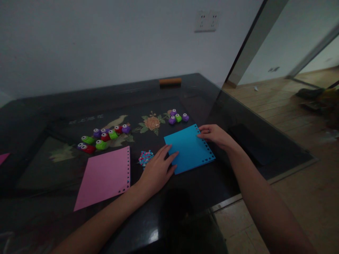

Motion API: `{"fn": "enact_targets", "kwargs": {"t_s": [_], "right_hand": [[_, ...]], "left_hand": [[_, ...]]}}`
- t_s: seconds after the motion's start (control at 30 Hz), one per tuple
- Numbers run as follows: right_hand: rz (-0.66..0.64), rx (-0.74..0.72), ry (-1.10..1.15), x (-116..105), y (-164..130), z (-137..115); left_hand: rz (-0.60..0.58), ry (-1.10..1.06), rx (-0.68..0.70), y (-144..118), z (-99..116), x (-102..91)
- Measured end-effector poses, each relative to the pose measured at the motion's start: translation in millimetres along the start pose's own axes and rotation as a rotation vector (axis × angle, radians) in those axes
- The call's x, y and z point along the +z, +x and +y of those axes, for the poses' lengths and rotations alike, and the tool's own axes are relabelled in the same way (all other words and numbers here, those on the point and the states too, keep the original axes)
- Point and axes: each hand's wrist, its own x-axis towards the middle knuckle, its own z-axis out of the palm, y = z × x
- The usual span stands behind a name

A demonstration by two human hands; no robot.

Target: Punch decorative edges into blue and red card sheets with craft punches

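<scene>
A blue paper sheet [189, 148] lies on the dark glass table [66, 102], with a row of punched holes along its right edge. My left hand [158, 169] rests flat on its near left corner, fingers spread. My right hand [215, 135] pinches the sheet's far right corner at the punched edge. A small pile of blue and pink paper bits [145, 157] lies just left of the blue sheet. A pink paper sheet [106, 176] with punched holes along its right edge lies further left.
Several small purple, green and red paper punches [103, 138] are grouped behind the pink sheet; a smaller group of punches [178, 117] sits behind the blue sheet. An orange block [170, 81] lies at the table's far edge. The table edge and tiled floor are at right.
</scene>
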Motion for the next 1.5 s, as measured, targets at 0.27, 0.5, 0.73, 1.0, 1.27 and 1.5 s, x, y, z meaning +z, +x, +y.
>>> {"fn": "enact_targets", "kwargs": {"t_s": [0.27, 0.5, 0.73, 1.0, 1.27, 1.5], "right_hand": [[-0.015, 0.002, -0.012, 0.2, -1.5, -1.2], [0.159, -0.095, -0.247, -11.8, 4.1, 4.5], [0.288, -0.276, -0.578, 1.0, 12.0, 11.1], [0.293, -0.499, -0.689, 17.0, 20.7, 9.6], [0.004, -0.649, -0.884, 66.7, 28.6, -21.6], [0.026, -0.651, -0.988, 86.9, 27.9, -21.2]], "left_hand": [[-0.03, 0.015, -0.004, 0.2, -0.6, 0.0], [-0.013, -0.019, -0.001, -1.8, -1.4, 1.2], [-0.013, -0.035, 0.001, -1.0, 1.3, -5.2], [-0.06, -0.013, 0.134, -5.4, 24.6, -8.7], [-0.041, 0.093, 0.194, -3.5, 26.9, -7.3], [0.006, 0.114, 0.19, -3.2, 23.6, -4.2]]}}
